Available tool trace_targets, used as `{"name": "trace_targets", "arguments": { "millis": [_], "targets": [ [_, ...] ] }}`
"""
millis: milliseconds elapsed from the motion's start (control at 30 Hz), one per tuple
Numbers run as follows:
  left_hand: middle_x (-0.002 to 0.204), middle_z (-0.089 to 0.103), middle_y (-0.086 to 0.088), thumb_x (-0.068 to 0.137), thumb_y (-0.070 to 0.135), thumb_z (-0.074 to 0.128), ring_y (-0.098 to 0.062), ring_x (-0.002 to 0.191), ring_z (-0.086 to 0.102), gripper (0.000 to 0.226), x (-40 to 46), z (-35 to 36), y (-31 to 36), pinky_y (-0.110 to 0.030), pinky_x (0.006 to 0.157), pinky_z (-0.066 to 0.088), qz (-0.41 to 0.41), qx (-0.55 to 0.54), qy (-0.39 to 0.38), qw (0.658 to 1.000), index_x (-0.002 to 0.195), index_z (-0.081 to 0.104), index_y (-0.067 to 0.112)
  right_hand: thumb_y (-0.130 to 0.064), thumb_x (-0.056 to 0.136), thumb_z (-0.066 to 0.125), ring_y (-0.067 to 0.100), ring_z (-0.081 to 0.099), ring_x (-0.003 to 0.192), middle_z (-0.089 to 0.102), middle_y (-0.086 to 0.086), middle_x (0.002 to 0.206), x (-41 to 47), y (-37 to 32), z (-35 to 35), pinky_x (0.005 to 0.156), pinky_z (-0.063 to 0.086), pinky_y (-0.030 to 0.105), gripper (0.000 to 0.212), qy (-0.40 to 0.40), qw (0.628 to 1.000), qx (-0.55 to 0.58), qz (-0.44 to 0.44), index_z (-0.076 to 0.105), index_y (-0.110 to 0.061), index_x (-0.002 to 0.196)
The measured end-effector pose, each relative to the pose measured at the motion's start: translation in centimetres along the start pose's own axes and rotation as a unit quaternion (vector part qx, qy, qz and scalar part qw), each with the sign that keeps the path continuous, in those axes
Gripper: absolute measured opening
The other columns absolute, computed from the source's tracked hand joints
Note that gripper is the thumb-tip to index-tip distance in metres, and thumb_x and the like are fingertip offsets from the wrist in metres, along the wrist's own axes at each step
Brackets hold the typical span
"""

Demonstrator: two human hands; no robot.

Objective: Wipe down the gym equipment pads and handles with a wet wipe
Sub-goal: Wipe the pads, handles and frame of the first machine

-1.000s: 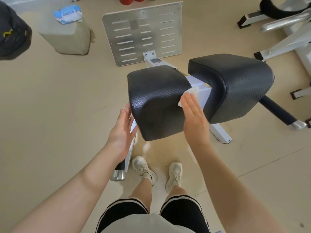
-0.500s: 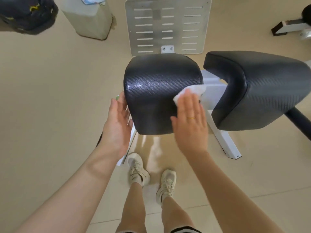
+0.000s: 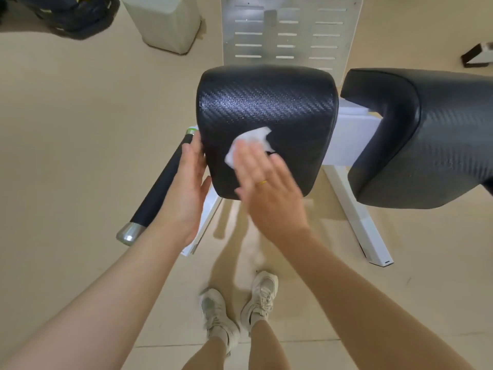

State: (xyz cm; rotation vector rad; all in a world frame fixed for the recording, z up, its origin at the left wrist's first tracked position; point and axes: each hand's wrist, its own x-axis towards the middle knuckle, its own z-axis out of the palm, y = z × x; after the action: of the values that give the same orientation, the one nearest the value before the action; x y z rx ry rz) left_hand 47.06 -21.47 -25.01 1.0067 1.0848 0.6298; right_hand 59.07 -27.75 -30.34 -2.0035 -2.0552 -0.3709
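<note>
The right hand [image 3: 269, 193] lay flat on the near face of the left black pad [image 3: 266, 110], its fingers [image 3: 248, 158] straight and close together, pressing a crumpled white wet wipe [image 3: 253, 141] against the textured cover. The wipe stuck out beyond the fingertips, toward the middle of the pad; the hand itself was a little blurred. A gold ring [image 3: 262, 182] showed on one finger.

The left hand [image 3: 186, 188] stood edge-on against the pad's left side, fingers [image 3: 196, 153] extended and touching the cover, holding nothing. Just beside it, on the outside, ran a black handle [image 3: 160, 190] with a silver end cap, slanting down toward the floor.

A second black pad [image 3: 421, 134] sat to the right, apart from the first, with the white frame [image 3: 354, 134] between them. Behind the pads stood a slotted metal footplate [image 3: 290, 33]. The person's two pale sneakers [image 3: 240, 308] stood on the beige floor [image 3: 66, 129] below.
</note>
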Motion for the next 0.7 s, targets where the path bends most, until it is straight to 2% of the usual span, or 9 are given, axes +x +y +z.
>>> {"name": "trace_targets", "arguments": {
  "millis": [100,200,267,333,500,567,700],
  "targets": [
    [0.143,0.035,0.026,0.099,0.045,0.004,0.009,0.132,0.029,0.049,-0.2,-0.2,0.0,-0.015,0.098,0.029,0.005,-0.001,-0.011,1.000,0.144,0.024,0.040,-0.023,0.093,0.045,0.020,0.025,0.135,0.034,0.007,0.147,-0.7,2.5,-1.1,0.113,0.019,0.035,0.050,0.035,0.997,-0.034,0.065,0.033,-0.006,0.138],
    [0.141,0.037,0.027,0.098,0.047,0.003,0.010,0.132,0.029,0.049,-0.3,-0.4,0.2,-0.016,0.101,0.026,0.009,-0.007,-0.027,1.000,0.140,0.028,0.045,-0.024,0.087,0.044,0.024,0.025,0.133,0.040,0.013,0.143,-0.1,1.1,-1.0,0.110,0.020,0.036,0.056,0.038,0.993,-0.011,0.114,0.032,-0.003,0.137],
    [0.134,0.041,0.031,0.098,0.048,0.004,0.012,0.128,0.032,0.045,-0.4,-0.6,0.0,-0.015,0.098,0.028,0.016,-0.001,-0.034,0.999,0.134,0.030,0.049,-0.029,0.082,0.044,0.025,0.027,0.132,0.043,0.012,0.142,0.2,-1.1,0.4,0.108,0.023,0.035,0.060,0.027,0.996,-0.018,0.086,0.033,-0.005,0.136],
    [0.127,0.045,0.034,0.098,0.047,0.006,0.016,0.123,0.035,0.042,-0.4,-1.1,-0.6,-0.018,0.102,0.029,0.021,0.004,-0.041,0.999,0.131,0.030,0.050,-0.032,0.084,0.044,0.021,0.028,0.133,0.042,0.006,0.143,-0.3,-3.1,2.3,0.110,0.022,0.034,0.060,0.014,0.997,-0.067,0.022,0.033,-0.007,0.138],
    [0.144,0.036,0.024,0.091,0.056,0.012,0.012,0.128,0.033,0.055,-0.4,-1.6,-2.7,-0.026,0.112,0.025,0.073,0.014,-0.051,0.996,0.142,0.026,0.041,-0.033,0.095,0.034,0.013,0.030,0.134,0.040,-0.001,0.145,-2.2,-2.7,3.7,0.112,0.012,0.030,0.050,0.014,0.990,-0.107,-0.095,0.035,-0.010,0.139],
    [0.144,0.039,0.020,0.087,0.057,0.015,0.010,0.128,0.035,0.062,-0.4,-1.2,-3.3,-0.027,0.112,0.027,0.117,0.011,-0.038,0.992,0.143,0.028,0.035,-0.030,0.094,0.036,0.014,0.029,0.132,0.044,0.002,0.142,-1.7,-0.7,2.9,0.111,0.013,0.030,0.048,0.043,0.989,-0.107,-0.095,0.037,-0.009,0.137],
    [0.142,0.041,0.019,0.102,0.035,0.018,0.006,0.128,0.038,0.043,0.4,-0.8,-5.2,-0.030,0.111,0.031,0.206,0.022,0.002,0.978,0.142,0.032,0.030,-0.023,0.091,0.041,0.024,0.028,0.132,0.044,0.014,0.140,0.1,2.4,0.8,0.111,0.016,0.035,0.046,0.134,0.990,-0.036,-0.036,0.043,-0.001,0.132]
  ]
}}
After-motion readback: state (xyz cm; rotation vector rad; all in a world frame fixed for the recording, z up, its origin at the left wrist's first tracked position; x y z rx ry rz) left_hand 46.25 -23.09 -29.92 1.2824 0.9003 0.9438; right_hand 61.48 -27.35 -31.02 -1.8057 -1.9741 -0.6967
